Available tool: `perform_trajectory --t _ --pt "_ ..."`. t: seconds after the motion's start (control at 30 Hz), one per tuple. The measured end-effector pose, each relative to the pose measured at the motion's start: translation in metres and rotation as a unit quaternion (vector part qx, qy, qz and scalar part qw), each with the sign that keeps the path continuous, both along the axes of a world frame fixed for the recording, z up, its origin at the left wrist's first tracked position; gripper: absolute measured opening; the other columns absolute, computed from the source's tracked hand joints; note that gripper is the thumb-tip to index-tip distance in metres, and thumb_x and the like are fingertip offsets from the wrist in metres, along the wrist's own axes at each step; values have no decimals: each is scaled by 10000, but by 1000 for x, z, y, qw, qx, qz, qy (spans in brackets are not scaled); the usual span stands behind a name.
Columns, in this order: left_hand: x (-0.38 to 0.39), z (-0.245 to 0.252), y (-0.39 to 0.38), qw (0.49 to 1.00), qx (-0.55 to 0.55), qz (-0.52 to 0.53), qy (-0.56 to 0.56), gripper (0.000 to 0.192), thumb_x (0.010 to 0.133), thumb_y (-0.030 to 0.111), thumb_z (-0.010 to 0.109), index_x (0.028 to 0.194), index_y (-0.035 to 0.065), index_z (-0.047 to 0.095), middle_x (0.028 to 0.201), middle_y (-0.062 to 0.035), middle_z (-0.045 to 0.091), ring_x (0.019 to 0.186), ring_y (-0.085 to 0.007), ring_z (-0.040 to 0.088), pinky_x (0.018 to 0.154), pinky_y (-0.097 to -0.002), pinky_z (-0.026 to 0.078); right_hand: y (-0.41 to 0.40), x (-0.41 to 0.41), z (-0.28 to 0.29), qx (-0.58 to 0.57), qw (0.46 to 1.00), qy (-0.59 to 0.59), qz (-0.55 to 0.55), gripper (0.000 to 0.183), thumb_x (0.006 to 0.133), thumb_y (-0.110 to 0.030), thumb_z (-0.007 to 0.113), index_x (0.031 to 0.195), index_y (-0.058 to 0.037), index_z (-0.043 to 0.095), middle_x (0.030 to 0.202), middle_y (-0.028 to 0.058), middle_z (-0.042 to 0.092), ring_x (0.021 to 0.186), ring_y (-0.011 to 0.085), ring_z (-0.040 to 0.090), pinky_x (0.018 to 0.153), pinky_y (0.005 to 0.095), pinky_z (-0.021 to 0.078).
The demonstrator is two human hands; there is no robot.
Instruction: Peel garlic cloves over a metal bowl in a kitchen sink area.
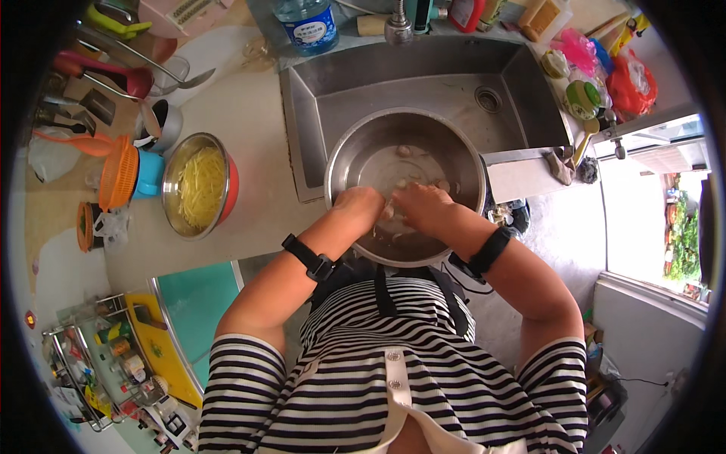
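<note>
A large stainless steel bowl (408, 122) rests at the front edge of the sink, partly over it. Inside are several small pale pieces, perhaps garlic cloves (404, 151), some at the far wall and some under the hands. My left hand (363, 207) is in the bowl's near left part, its fingers curled and mostly hidden. Close beside it, my right hand (420, 204) reaches in with fingers bent down round a small pale piece (389, 211) between the two hands. Which hand grips that piece cannot be told. Both wrists wear black bands.
The steel sink (391, 91) lies beyond the bowl. To the left on the counter stand a metal bowl of yellow shreds (201, 187), a blue container (150, 173) and an orange basket (118, 173). Bottles, such as a large one with a blue label (309, 28), line the back.
</note>
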State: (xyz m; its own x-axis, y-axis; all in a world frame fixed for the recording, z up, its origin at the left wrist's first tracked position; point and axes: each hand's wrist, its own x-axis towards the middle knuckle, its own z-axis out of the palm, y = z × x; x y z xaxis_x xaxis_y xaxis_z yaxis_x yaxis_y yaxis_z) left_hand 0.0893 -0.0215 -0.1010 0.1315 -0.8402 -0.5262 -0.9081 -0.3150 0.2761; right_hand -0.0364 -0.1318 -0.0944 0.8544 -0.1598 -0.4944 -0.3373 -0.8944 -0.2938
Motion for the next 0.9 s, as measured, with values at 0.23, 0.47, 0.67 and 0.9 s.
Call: perform_trajectory --t 0.23,0.47,0.67,0.9 --pt "12 13 4 993 -70 84 47 141 812 109 633 888 4 689 865 -244 661 852 -373 662 732 -414 519 -7 -2 -4 -4 999 47 2 302 804 -129 666 1096 -53 648 1121 168 645 1024 335 661 815 427 556" --pt "17 19 10 941 -268 171 119 210 871 140 632 1028 12 688 871 -225 670 802 -334 669 726 -370 511 7 -7 -18 -7 999 6 -32 232 835 -123 615 1054 -58 658 1006 169 681 972 328 673 820 421 549" --pt "15 29 26 945 -211 189 161 212 880 120 611 1042 -3 670 867 -206 672 781 -325 662 728 -364 510 2 -9 0 118 992 -42 15 195 859 -152 556 995 -63 664 990 130 680 947 346 661 819 417 530" --pt "20 17 25 909 -303 255 128 217 900 81 547 1083 6 635 1038 -191 632 879 -356 631 773 -398 509 49 4 -20 129 989 38 58 238 826 -146 594 1024 -69 704 1025 210 670 977 355 656 836 425 529"
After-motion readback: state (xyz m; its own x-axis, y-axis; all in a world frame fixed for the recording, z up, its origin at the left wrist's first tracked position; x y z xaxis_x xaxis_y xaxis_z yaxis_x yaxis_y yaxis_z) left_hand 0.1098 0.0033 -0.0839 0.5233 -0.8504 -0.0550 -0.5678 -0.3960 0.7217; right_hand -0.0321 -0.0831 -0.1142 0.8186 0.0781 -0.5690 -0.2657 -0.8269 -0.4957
